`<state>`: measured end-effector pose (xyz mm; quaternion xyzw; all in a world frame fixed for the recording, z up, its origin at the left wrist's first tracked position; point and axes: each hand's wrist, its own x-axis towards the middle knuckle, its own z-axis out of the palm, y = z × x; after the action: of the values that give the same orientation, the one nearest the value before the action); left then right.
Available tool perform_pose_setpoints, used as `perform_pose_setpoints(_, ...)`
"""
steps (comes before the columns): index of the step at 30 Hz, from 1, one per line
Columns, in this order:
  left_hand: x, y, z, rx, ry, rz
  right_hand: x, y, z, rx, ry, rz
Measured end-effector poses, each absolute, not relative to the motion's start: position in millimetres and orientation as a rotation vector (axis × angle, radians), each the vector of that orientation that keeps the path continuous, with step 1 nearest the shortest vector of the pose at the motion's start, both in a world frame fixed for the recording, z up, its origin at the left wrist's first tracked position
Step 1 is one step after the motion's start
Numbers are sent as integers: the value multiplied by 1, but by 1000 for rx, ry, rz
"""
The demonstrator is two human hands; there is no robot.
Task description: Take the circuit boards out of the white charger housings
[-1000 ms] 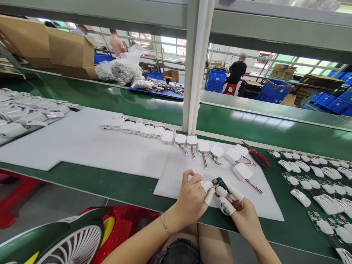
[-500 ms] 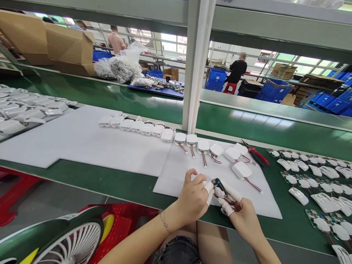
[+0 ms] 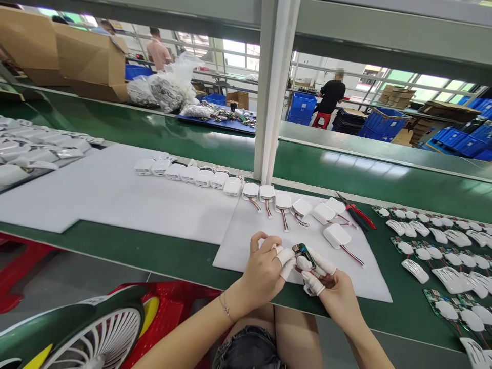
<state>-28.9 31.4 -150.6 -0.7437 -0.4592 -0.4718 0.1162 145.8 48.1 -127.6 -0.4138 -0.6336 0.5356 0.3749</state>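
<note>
My left hand (image 3: 265, 269) and my right hand (image 3: 332, 289) meet over the near edge of a white foam sheet (image 3: 253, 236). Both wear white finger cots. Together they pinch a small green circuit board (image 3: 303, 252), with the fingers of both hands closed on it. Just beyond the hands lies a white plastic module with coloured wires (image 3: 337, 237). A row of white modules (image 3: 215, 179) runs across the sheet farther back.
Red-handled pliers (image 3: 357, 215) lie at the sheet's far right corner. Several circuit boards and white shells (image 3: 442, 251) cover the green belt on the right. A white post (image 3: 271, 92) stands ahead. A fan (image 3: 92, 338) sits low left. Other people work behind.
Both hands with the circuit board have shifted slightly up and away from me. The fingers keep the same pinch on the board.
</note>
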Motion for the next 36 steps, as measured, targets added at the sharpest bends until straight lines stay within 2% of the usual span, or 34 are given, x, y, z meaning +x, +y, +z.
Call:
perform_pose_setpoints(13,-25,25,-160,-2009,-1137,-1293,148,39,-141,-979,-1651,1134)
perform_pose_setpoints(24,-23,19,-164,-1886,-1035,-1505,157,27,-132,-882,-1792,835)
perform_pose_setpoints(36,-26,18,-175,-1826,-920,-1499,167,23,-124,-887,-2020,806)
